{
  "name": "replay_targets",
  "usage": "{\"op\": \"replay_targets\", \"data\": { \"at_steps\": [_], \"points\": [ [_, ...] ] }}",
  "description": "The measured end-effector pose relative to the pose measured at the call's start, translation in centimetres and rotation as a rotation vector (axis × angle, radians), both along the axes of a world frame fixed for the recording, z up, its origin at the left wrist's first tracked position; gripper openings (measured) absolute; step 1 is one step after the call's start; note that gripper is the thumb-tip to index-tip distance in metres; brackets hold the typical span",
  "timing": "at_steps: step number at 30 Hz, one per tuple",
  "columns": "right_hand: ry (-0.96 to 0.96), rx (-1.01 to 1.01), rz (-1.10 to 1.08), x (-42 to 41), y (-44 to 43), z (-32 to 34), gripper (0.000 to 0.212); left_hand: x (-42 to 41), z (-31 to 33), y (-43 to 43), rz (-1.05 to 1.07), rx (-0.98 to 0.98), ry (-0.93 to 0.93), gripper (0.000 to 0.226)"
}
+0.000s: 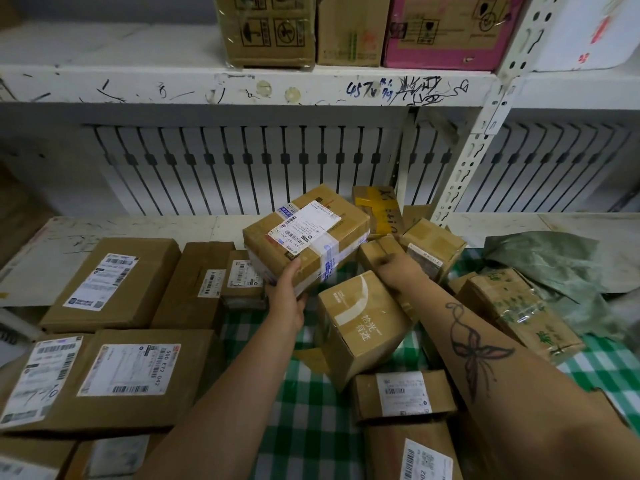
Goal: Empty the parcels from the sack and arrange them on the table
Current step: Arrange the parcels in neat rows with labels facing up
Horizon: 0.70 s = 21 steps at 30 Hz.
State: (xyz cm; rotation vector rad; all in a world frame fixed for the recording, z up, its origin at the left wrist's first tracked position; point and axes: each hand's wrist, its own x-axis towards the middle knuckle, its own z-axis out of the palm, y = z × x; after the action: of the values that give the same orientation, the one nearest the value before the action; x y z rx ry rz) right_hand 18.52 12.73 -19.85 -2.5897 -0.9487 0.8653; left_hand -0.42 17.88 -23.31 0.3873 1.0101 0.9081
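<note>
Cardboard makes up nearly everything on the bench [45, 261], whose near part lies under a green-and-white checked cloth [304, 427]. The left hand [285, 299] holds a labelled parcel [311, 233] lifted clear of the others above the middle of the bench. The parcel is tilted with its white shipping label facing up; the thumb presses on the near face and the fingers are tucked under the bottom edge. The right hand [391, 271] reaches past it to a small box [375, 249] towards the far edge and lies on it. Its fingers are hidden behind the hand, so I cannot tell whether they grip or only rest.

Just beside the right forearm a box with a white curve [360, 323] stands tipped on the cloth. Flat parcels [114, 282] lie side by side along the left edge, labels up, and loose boxes [433, 251] are heaped towards the far right. The crumpled green sack [554, 268] lies at the right edge, touching a box printed in green [519, 306]. A scribbled white shelf [242, 84] above carries three more cartons [270, 29].
</note>
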Motion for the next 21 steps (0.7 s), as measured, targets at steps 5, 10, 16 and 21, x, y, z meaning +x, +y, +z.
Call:
{"op": "replay_targets", "data": {
  "at_steps": [5, 10, 16, 21],
  "points": [
    [-0.055, -0.057, -0.006, -1.9, -1.7, 3.2, 0.06, -0.1, 0.2, -0.1, 0.059, -0.01, -0.003, 0.085],
    [-0.038, -0.007, -0.078, -2.0, -1.7, 2.8, 0.065, -0.5, 0.4, 0.0, 0.056, -0.003, 0.015, 0.085],
    [0.023, 0.194, -0.087, -2.4, -1.2, 4.1, 0.04, -0.7, 0.7, -0.5, 0.052, 0.01, -0.001, 0.088],
    [0.072, 0.343, -0.078, -4.7, -1.3, 7.0, 0.022, -1.6, 2.2, -1.4, 0.095, 0.041, -0.037, 0.089]
  ]
}}
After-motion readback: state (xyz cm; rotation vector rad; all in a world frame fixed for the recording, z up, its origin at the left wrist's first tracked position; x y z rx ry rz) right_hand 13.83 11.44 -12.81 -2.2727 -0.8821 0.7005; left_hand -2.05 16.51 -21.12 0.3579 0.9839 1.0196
